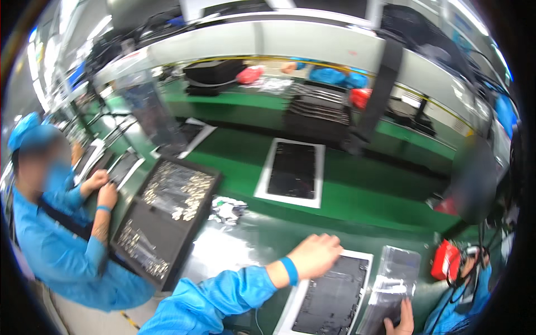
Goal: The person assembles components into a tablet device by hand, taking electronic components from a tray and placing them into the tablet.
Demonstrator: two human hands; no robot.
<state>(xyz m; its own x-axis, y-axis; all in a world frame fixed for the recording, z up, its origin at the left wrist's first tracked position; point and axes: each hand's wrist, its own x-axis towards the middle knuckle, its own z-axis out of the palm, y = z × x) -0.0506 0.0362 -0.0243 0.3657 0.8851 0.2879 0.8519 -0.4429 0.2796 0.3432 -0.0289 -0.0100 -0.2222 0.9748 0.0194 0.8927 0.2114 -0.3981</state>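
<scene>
My left hand (317, 255), with a blue band at the wrist, is over the upper left corner of a dark flat panel (332, 296). Its fingers are curled together, and the fingertips and anything in them are hidden. The panel lies on a white sheet (286, 321) and has small parts along its edges. At the lower right, my right hand (403, 322) rests with thumb and fingers apart on the near end of a clear plastic tray or sleeve (397, 267), just right of the panel.
A black foam case (184, 234) with rows of small metallic parts stands left, beside a co-worker (61, 240) in blue. Another dark panel (293, 170) lies on white further back. Small scraps (228, 210) are near the case. A red object (445, 260) and cables are at right.
</scene>
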